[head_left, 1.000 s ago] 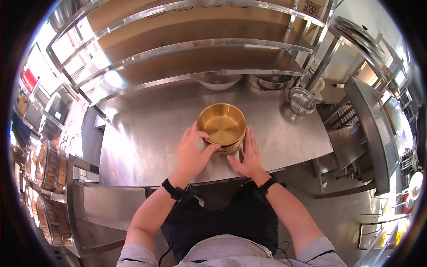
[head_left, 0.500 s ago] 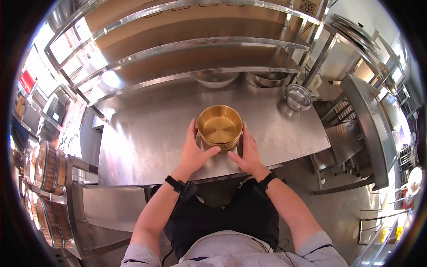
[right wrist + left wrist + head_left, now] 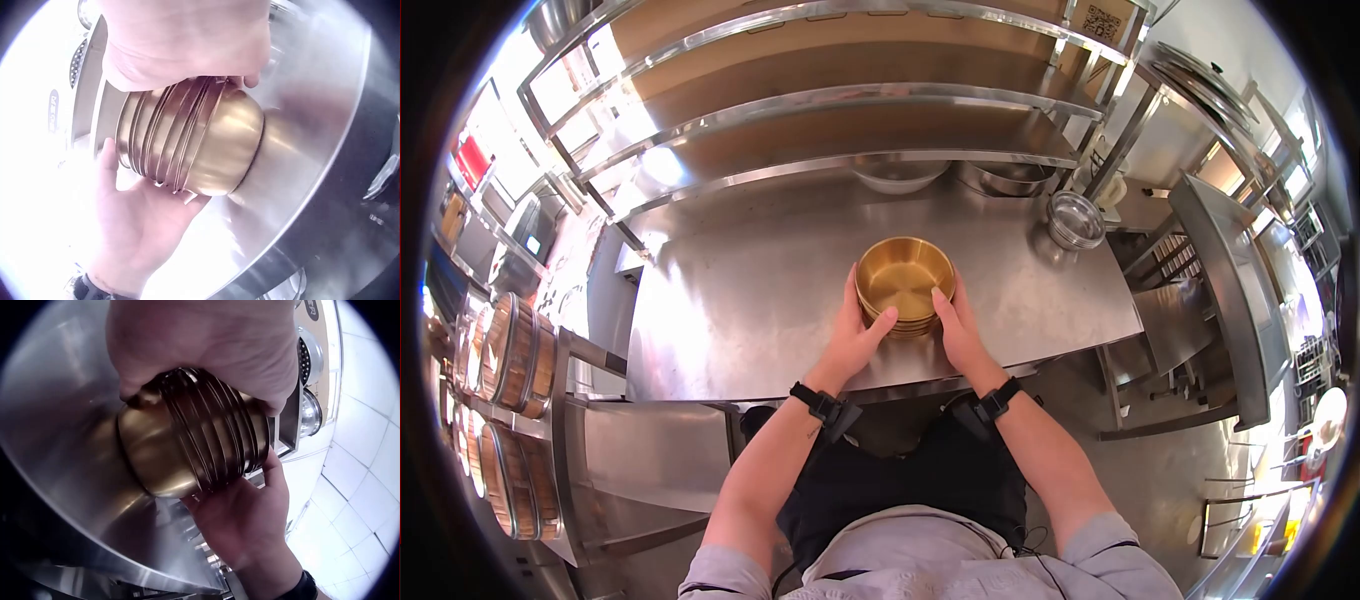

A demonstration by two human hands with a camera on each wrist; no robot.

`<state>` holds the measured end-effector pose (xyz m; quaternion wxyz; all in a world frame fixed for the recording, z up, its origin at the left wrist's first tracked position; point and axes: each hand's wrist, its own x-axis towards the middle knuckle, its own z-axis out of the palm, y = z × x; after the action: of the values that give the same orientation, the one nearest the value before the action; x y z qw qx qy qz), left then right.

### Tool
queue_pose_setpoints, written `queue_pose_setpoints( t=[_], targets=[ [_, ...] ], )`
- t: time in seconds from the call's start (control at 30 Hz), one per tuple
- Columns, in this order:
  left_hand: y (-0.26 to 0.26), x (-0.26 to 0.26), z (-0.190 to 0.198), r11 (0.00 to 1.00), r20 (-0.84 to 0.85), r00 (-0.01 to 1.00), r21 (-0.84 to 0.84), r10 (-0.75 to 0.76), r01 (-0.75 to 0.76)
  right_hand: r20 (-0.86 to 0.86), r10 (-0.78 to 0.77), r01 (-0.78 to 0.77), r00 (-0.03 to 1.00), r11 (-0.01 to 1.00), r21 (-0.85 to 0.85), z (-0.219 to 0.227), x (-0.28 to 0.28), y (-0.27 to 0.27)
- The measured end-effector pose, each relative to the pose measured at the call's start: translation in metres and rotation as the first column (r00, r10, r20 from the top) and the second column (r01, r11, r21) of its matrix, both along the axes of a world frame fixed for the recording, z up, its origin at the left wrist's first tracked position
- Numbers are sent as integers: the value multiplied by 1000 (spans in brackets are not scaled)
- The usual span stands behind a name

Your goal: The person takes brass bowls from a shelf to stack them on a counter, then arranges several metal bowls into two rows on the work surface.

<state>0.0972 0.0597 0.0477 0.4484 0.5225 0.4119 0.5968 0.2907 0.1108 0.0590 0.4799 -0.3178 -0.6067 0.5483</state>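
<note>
A stack of several gold metal bowls [image 3: 905,280] stands upright near the front middle of the steel table [image 3: 740,300]. On its left side my left hand [image 3: 859,338] grips the stack, thumb near the front rim. My right hand [image 3: 962,330] holds the opposite side, with its thumb over the top rim. In the left wrist view the nested bowls [image 3: 203,434] show several stacked rims between both hands. The right wrist view shows the lowest bowl [image 3: 228,144] at the steel surface; whether it touches is hard to tell.
Clear bowls [image 3: 1076,221] are stacked at the table's right back. A white bowl [image 3: 900,178] and a steel pan [image 3: 1006,179] stand under the metal shelf [image 3: 840,155]. Wooden buckets [image 3: 518,355] are at the far left, and a metal sink unit [image 3: 1230,290] is at the right.
Both hands have closed in on the stack from its sides. The right thumb has moved up onto the rim. The head view has shifted slightly.
</note>
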Motion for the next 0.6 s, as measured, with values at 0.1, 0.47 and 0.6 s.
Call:
queue_pose_setpoints(
  t=[0.1, 0.47, 0.6],
  targets=[
    [-20, 0, -7, 1000, 40, 999, 13, -16, 16, 10, 41, -41, 999, 999, 14, -4, 5, -20],
    [-75, -16, 23, 990, -510, 849, 90, 140, -109, 409, -71, -82, 910, 935, 345, 16, 27, -55],
    [-72, -17, 30, 986, -566, 808, 84, 164, -141, 581, -195, -157, 790, 852, 499, 22, 31, -43]
  ],
)
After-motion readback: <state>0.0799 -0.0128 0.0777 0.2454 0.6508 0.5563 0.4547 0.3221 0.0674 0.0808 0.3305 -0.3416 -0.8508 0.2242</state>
